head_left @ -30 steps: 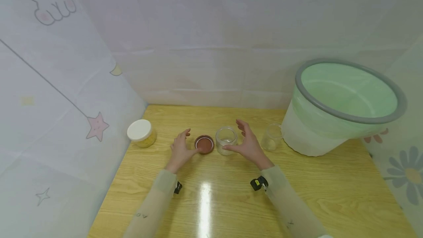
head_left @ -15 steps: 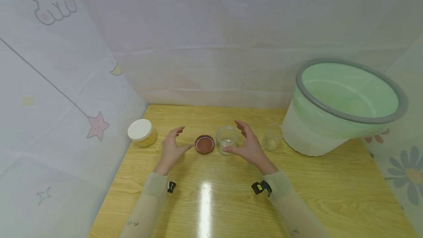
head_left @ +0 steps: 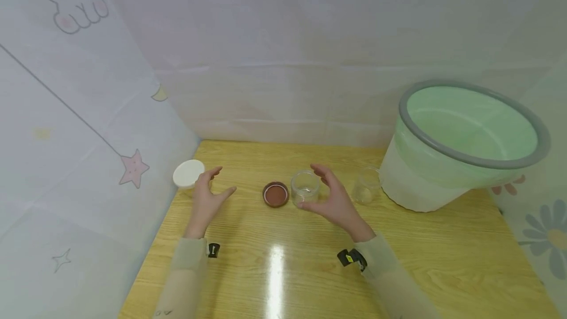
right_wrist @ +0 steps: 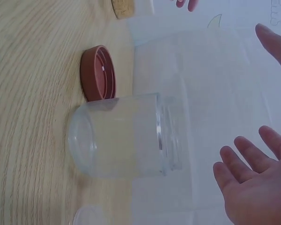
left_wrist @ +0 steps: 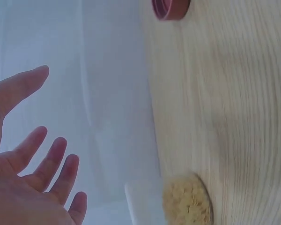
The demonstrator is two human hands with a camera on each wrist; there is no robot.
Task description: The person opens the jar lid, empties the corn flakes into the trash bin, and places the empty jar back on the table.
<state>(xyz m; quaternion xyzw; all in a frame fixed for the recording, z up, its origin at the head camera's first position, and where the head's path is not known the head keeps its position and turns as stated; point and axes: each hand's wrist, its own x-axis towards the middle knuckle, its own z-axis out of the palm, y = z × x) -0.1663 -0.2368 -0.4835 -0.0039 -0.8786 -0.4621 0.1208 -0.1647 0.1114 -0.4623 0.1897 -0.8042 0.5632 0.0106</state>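
My left hand [head_left: 205,203] hovers with parted thumb and fingers beside a white-lidded tub [head_left: 188,173] at the table's left. The left wrist view shows yellowish pieces [left_wrist: 187,201] filling that tub; the hand holds nothing. An uncapped clear glass jar [head_left: 304,188] stands upright mid-table, with a reddish-brown screw lid [head_left: 275,194] lying inside-up just left of it. My right hand [head_left: 336,206] is spread at the jar's right side, thumb overlapping its front in the head view. In the right wrist view a gap shows between those fingers and the jar [right_wrist: 126,136].
A clear glass cup with a handle [head_left: 364,192] stands right of the jar. Beyond it, a large pale-green tub with a grey rim [head_left: 469,159] takes up the back right. Printed cloth walls [head_left: 283,92] border the wooden table [head_left: 328,279].
My left hand has moved left, away from the brown lid to the white-lidded tub. The right hand stays by the jar, shifting only slightly. The jar and lid keep their places.
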